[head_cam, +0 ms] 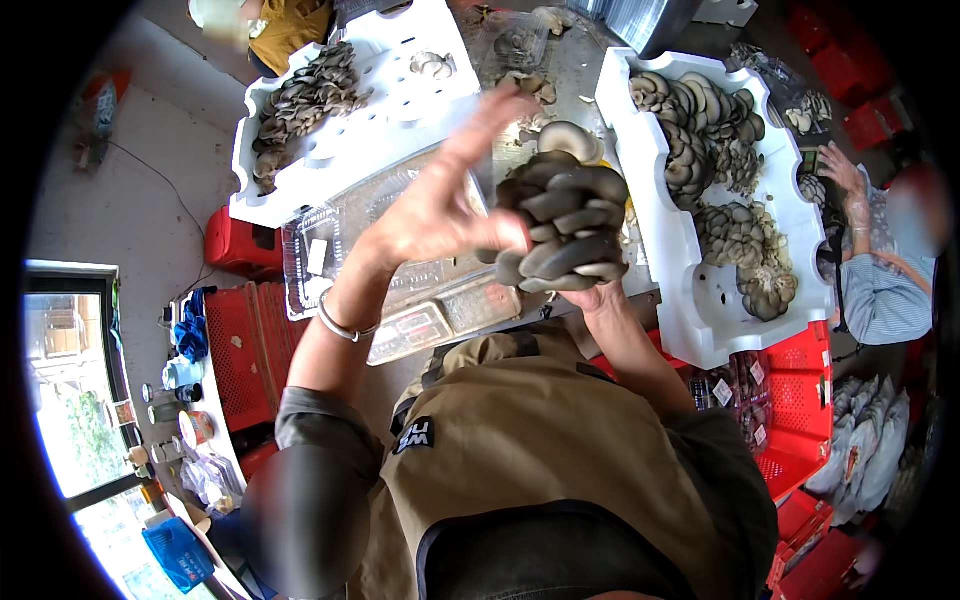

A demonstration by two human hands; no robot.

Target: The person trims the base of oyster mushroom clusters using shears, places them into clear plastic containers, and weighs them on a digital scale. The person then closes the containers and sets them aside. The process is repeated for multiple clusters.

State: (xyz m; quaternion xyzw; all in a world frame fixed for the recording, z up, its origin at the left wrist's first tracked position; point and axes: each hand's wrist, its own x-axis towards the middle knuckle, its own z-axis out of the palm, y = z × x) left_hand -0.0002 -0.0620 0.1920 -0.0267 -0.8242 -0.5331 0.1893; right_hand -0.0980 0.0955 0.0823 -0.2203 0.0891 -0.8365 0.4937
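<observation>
A large cluster of grey-brown oyster mushrooms [570, 225] is held up in front of my apron, its layered caps facing me. Beneath it my right hand [596, 297] supports the cluster, most of the fingers hidden behind the caps. To its left is my left hand [442, 202], blurred, with fingers spread and the thumb overlapping the cluster's edge. Whether that thumb touches the caps is unclear. Below my left hand are a clear plastic tray [300, 247] and a weighing scale [427, 322] with a keypad. A pale mushroom cap [566, 141] shows just beyond the cluster.
White foam crates stand left [450, 127] and right [679, 300], both bearing oyster mushrooms. A red plastic basket [806, 397] holding packages sits low right. At far right a co-worker's gloved hand [844, 172] is near more mushrooms. Another person's clothing [292, 34] appears at upper left.
</observation>
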